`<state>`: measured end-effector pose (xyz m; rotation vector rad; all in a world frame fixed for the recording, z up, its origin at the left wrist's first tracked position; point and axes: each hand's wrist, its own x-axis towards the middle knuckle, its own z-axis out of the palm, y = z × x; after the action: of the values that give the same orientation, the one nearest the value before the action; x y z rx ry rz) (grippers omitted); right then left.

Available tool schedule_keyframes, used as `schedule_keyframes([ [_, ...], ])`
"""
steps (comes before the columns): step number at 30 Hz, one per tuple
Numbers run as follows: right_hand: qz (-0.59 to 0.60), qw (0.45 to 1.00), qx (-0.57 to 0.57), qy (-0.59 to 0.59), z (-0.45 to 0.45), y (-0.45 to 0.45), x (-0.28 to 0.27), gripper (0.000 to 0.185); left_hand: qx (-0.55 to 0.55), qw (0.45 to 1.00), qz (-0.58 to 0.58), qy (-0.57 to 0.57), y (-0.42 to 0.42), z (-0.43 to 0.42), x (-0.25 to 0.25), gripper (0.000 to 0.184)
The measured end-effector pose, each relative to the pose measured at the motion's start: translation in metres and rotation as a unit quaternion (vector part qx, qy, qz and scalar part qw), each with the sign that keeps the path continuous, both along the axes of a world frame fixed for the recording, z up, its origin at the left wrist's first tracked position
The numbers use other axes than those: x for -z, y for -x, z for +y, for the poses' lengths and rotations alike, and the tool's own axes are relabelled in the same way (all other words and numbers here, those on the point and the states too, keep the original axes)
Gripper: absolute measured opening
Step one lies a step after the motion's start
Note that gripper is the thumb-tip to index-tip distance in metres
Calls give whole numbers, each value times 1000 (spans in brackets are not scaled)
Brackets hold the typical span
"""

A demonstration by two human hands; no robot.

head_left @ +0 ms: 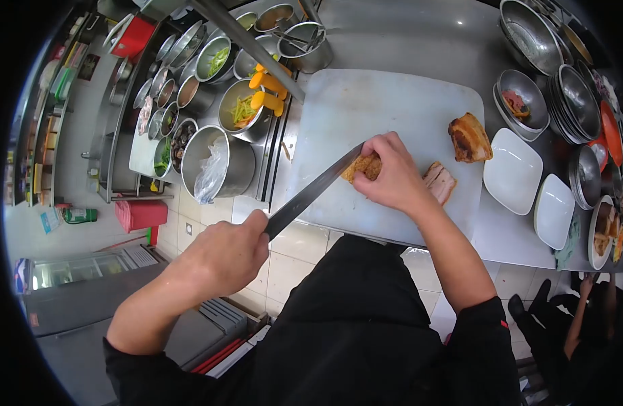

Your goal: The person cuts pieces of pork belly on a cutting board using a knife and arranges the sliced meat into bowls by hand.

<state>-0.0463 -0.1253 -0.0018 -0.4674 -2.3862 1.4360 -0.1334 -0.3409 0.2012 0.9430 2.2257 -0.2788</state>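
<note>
My left hand (223, 260) is wrapped round the handle of a long knife (315, 193), whose blade slants up and to the right. The blade's tip end is beside a crisp brown piece of meat (355, 169) on the white cutting board (386, 95). My right hand (393, 172) grips that piece with bent fingers, its fingertips close to the blade. Part of the meat is hidden under this hand. Sliced meat (441, 183) lies just right of my right hand, and a larger browned chunk (470, 137) rests near the board's right edge.
White dishes (513, 169) and stacked metal bowls (574, 101) stand at the right. Left of the board are yellow-handled tools (267, 101), bowls of cut vegetables (244, 111) and a large pot (217, 166) with a plastic bag. Another person (575, 311) is at the lower right.
</note>
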Motion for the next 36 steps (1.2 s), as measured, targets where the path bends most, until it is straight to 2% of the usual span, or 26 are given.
schedule_keyframes([
  [2,32,999,11,-15,0,1,8,30,20,999,-9,29,3,10,6,20],
  [4,58,998,5,-26,-3,3,15,29,46,999,-15,20,10,31,47,23],
  [6,75,997,-1,-37,-2,3,16,29,15,1000,-12,-18,10,55,74,21],
  [7,80,996,1,-35,-1,3,16,29,39,999,-9,-2,10,53,70,24],
  [10,75,997,2,-20,0,1,16,30,21,998,-22,61,1,10,19,27],
  [13,40,999,-9,-5,1,-2,14,31,-24,997,-41,60,-10,-4,31,30],
  [16,38,999,-22,-14,8,4,10,31,-40,999,-17,-33,-12,31,116,28],
  [18,53,998,-18,-24,6,1,11,31,-67,997,-21,-30,-14,30,109,27],
  [21,43,999,-10,-24,4,2,13,31,-76,996,-44,19,-23,-12,65,27],
  [24,49,998,-12,-27,4,0,16,30,-98,992,-74,39,-33,-14,88,26],
  [25,28,999,-19,-22,3,-2,16,33,-96,993,-58,-49,-37,-8,131,26],
  [26,11,999,-27,-18,4,-3,16,36,-88,992,-52,-73,-35,12,157,27],
  [30,27,999,-42,16,5,-5,3,53,-105,987,-59,-102,-7,36,159,27],
  [33,-55,984,-56,-158,15,-37,-25,66,-95,987,-70,-112,13,28,164,26],
  [36,-149,919,-66,-360,36,-73,11,69,-104,981,-98,-129,20,23,169,26],
])
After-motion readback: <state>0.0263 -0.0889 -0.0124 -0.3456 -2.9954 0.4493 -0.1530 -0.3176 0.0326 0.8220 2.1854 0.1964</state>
